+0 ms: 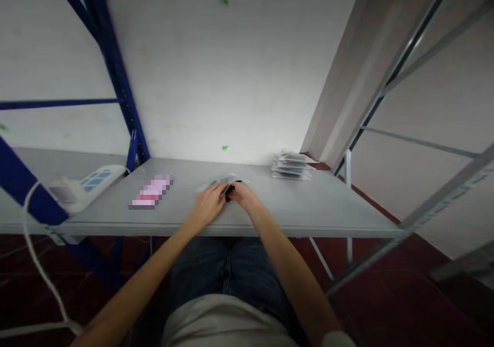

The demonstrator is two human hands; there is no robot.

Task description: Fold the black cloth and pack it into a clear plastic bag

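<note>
My left hand (210,201) and my right hand (244,194) meet over the middle of the grey shelf top. Between their fingers is a small black item (230,190), mostly covered, so its kind does not show. The fingers of both hands are curled in and closed on it. Under and just beyond the hands lies a clear plastic bag (231,176) with some dark print, partly hidden by the left hand. To the right, a stack of flat clear packets with grey contents (290,166) rests near the wall.
A blurred-out pink phone-like object (152,191) lies left of my hands. Farther left, a white power strip (96,182) with blue sockets carries a plugged-in white adapter and cable (42,265). Blue rack posts (116,69) rise at left, grey metal posts (386,87) at right.
</note>
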